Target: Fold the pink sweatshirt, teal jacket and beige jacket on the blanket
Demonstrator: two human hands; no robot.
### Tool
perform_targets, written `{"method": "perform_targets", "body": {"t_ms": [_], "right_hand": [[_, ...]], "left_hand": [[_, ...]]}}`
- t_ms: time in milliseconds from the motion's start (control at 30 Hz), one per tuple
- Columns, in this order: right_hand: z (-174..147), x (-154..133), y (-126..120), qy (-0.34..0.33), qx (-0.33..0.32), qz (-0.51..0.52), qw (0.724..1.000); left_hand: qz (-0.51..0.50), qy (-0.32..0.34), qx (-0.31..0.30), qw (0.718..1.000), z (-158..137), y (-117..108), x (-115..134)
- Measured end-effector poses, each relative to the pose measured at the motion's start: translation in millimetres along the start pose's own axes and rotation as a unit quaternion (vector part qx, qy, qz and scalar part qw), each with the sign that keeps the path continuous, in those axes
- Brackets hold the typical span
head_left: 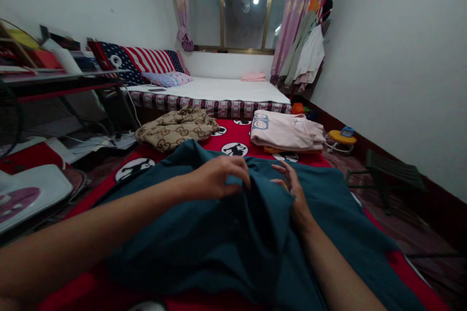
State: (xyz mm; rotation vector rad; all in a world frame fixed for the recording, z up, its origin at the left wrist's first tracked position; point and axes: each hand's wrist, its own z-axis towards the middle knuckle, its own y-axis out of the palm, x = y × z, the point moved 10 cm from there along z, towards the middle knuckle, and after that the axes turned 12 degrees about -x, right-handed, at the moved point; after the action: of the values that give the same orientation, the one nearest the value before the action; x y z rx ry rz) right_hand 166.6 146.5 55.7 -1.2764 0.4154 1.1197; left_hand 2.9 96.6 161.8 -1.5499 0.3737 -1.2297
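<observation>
A dark teal garment [189, 238] lies spread and rumpled in front of me; its kind is hard to make out. Its middle is raised into a loose, hollow fold between my two hands. My left hand [222, 177] reaches in from the left, fingers bent down and pinching the cloth at that fold. On the fold's other side is my right hand [296, 197], its fingers apart and partly stretched, touching the cloth. Part of the right palm is hidden behind the fabric.
Beneath is a red cover [233, 131] with black-and-white round prints. Beyond lie a brown patterned garment [178, 129] and a folded pink garment [288, 133]. A cluttered desk [65, 80] stands left, a bed [219, 90] behind, a yellow stool [342, 137] and dark folding stool [394, 170] right.
</observation>
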Motion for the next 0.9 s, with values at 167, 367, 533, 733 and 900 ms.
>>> {"method": "perform_targets", "body": {"t_ms": [167, 367, 533, 733, 900], "right_hand": [[-8, -28, 31, -0.027, -0.135, 0.094, 0.986], [-14, -58, 43, -0.063, -0.178, 0.061, 0.980], [-25, -93, 71, -0.085, -0.227, 0.040, 0.969], [-47, -122, 101, -0.134, -0.309, 0.066, 0.939], [-33, -87, 92, -0.048, -0.242, 0.090, 0.965]], "left_hand": [[-0.060, -0.048, -0.128, 0.989, -58, 61, -1], [0.015, -0.148, 0.084, 0.985, -90, 8, -70], [0.003, -0.220, 0.178, 0.959, -89, -9, -111], [0.042, -0.207, 0.256, 0.943, -51, -8, -118], [0.047, -0.314, 0.106, 0.942, -23, 50, -143]]}}
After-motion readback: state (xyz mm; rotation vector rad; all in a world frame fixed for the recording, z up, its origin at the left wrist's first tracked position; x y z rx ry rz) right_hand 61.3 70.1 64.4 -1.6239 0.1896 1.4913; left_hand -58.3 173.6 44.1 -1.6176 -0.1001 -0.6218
